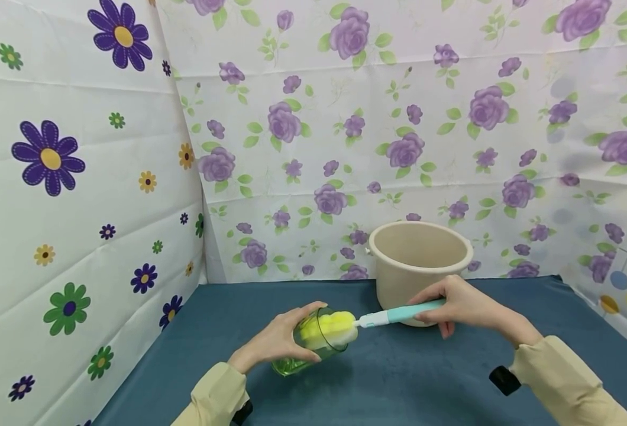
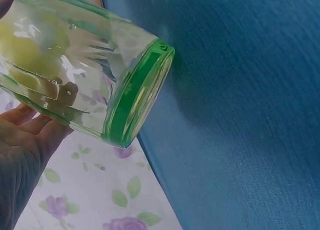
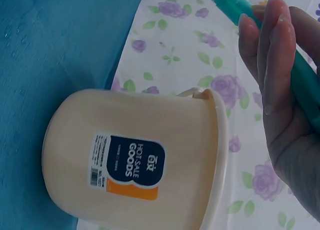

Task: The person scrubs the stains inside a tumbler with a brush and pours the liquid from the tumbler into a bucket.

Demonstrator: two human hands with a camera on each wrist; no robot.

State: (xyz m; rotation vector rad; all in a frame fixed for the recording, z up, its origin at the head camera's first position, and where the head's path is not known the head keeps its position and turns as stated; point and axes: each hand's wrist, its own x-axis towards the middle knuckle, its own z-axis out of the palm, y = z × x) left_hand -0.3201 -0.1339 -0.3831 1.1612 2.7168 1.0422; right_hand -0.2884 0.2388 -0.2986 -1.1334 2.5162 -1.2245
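Note:
My left hand (image 1: 273, 340) grips a clear green-tinted drinking glass (image 1: 291, 365) round its side, tilted with the mouth up to the right. In the left wrist view its thick green base (image 2: 137, 97) points towards the blue cloth, and wet drops cling to the wall. A sponge cup brush (image 1: 409, 310) with a teal and white handle is in my right hand (image 1: 465, 305), held between thumb and fingers. Its yellow and white sponge head (image 1: 347, 325) sits partly inside the glass, with the end near the handle outside the rim.
Behind my right hand a beige bucket (image 1: 390, 284) stands at the back of the blue cloth-covered table (image 1: 228, 313). A label (image 3: 132, 165) is on its side. Water drops (image 3: 20, 34) dot the cloth. Flower-printed sheets (image 1: 313, 148) wall in the back and sides.

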